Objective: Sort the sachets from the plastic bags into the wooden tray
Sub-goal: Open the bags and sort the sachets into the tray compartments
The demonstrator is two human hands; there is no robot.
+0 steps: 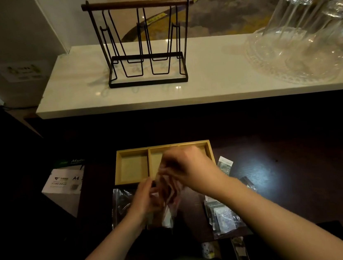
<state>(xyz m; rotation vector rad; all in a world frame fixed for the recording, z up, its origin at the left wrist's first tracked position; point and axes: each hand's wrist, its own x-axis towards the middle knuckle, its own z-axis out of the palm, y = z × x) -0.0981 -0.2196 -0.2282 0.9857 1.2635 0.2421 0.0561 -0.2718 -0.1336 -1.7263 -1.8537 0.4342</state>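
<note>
A wooden tray (130, 154) with a small left compartment and a wider right one lies on the dark table. Just in front of it, both hands meet over a bunch of pinkish sachets (170, 194). My right hand (190, 166) grips their upper ends above the tray's front edge. My left hand (144, 198) holds them from the left. Motion blur hides the fingers. A clear plastic bag (121, 203) lies under my left hand. Another bag with grey sachets (222, 216) lies to the right. A single grey sachet (225, 164) rests beside the tray.
A white A4 paper box (63, 186) stands left of the tray. Behind it, a white counter (214, 81) carries a black wire rack (143, 47) and upturned glasses on a glass tray (299, 49). Small packets (208, 250) lie at the near edge.
</note>
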